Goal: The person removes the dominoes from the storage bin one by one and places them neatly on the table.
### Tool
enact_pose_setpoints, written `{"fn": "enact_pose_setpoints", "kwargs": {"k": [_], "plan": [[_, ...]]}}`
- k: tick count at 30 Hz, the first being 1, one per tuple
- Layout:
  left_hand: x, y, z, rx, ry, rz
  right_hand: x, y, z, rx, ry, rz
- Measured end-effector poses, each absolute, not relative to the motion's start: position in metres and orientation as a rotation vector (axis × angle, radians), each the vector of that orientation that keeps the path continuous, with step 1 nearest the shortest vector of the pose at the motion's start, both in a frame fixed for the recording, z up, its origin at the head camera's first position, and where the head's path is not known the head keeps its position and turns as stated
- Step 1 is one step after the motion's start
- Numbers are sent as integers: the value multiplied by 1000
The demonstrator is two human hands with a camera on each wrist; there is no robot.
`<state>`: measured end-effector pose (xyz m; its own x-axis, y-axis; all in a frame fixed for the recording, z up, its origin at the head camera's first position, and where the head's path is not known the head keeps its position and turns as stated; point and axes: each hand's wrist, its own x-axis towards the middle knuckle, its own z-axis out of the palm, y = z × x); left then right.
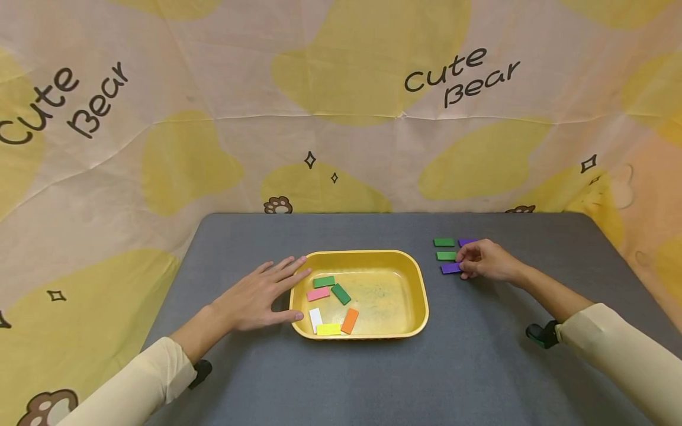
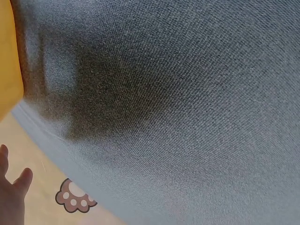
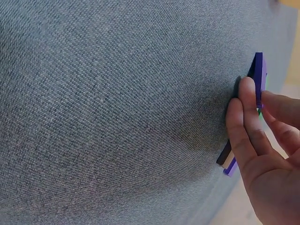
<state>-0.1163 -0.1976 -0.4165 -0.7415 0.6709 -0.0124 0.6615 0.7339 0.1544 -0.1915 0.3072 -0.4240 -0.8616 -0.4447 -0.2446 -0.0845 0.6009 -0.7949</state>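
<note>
The purple block (image 1: 450,268) in my right hand's (image 1: 487,261) grip is a small flat rectangle, deep violet, lying on the grey surface (image 1: 479,367) just right of the tray; my fingertips curl down and pinch it at its right end, and the right wrist view shows the fingers (image 3: 247,117) pressed along the edge of a purple piece (image 3: 260,75); two green blocks (image 1: 444,248) lie just beyond it in a short column, and a second purple block (image 1: 466,242) sits beside the upper green one, partly behind my knuckles; my left hand (image 1: 256,296) lies flat with its fingers spread and straight, holding nothing, the fingertips touching the left rim of the yellow tray (image 1: 415,278); inside the tray lie loose blocks, two green, one pink (image 1: 318,293), one white (image 1: 315,319), one yellow (image 1: 328,329) and one orange (image 1: 349,320), all gathered in its left half; the surface is a dark grey woven cloth, closed in behind and on both sides by a pale backdrop (image 1: 341,118) printed with yellow patches, paw prints and the words "Cute Bear"; the block group sits well inside the far and right edges; bare cloth stretches between the tray and the near edge, and between the tray and my right forearm.
</note>
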Motion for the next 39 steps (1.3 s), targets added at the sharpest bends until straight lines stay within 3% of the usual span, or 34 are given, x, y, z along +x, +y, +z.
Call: {"fn": "enact_pose_setpoints", "kwargs": {"k": [39], "plan": [[-116,-197,-416,1069,2856,233,-192,303,-412,-425,2457,-1127]]}}
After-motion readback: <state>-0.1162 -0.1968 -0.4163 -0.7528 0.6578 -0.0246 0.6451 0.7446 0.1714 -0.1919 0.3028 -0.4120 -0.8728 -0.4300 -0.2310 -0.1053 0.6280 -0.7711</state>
